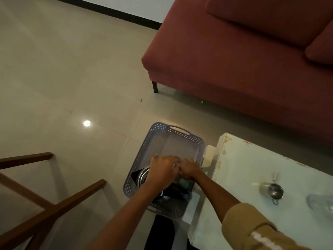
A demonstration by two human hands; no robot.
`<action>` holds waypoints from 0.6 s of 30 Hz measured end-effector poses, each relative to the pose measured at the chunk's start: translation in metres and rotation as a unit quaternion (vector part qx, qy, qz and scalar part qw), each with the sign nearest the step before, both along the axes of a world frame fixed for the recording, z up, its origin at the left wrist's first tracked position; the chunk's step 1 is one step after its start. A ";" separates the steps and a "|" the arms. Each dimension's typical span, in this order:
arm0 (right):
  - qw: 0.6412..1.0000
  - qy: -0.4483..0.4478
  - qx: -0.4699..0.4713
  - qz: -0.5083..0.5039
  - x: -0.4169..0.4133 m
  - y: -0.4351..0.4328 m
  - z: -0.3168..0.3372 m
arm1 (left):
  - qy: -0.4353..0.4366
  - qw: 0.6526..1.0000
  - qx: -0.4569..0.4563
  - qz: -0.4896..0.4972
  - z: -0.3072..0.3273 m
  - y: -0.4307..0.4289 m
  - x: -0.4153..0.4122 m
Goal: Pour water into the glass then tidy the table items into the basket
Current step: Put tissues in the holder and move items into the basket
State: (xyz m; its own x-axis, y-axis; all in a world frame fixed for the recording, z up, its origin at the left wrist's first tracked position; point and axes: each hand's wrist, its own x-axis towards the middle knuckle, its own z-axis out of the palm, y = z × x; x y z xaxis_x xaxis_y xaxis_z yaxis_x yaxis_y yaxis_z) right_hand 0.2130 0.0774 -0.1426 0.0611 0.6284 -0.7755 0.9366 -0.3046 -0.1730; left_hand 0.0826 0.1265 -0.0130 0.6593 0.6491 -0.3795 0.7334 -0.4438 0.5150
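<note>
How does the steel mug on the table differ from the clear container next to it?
The steel mug is shiny opaque metal; the clear container is see-through. The steel mug shows whole, with a small handle; the clear container is cut off by the frame edge. Both sit on the white table, outside the basket.

Basket: perf. plastic, matt. Cup: shiny metal. Bench: smooth top w/ chipped paint at edges. Floor: glossy tile. Sofa: matt cloth. Frame: wood.
</note>
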 end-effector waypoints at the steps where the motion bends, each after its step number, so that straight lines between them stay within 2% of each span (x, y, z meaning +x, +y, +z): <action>1: 1.000 -0.002 0.016 -0.010 0.004 0.000 0.003 | 0.000 1.000 -0.003 0.002 0.000 0.002 0.001; 5: 0.990 -0.005 0.114 -0.084 0.017 -0.003 0.008 | 0.000 0.999 -0.031 0.027 0.001 0.007 0.001; 7: 0.991 -0.006 0.114 -0.076 0.018 -0.008 0.007 | -0.005 0.998 -0.044 0.043 0.003 0.007 0.001; 12: 0.995 0.002 0.093 0.020 0.014 -0.016 0.001 | 0.014 0.997 -0.067 0.033 0.005 0.006 0.004; 18: 0.991 0.003 0.131 -0.027 0.014 -0.017 -0.001 | 0.024 0.997 -0.070 0.036 0.009 0.004 0.007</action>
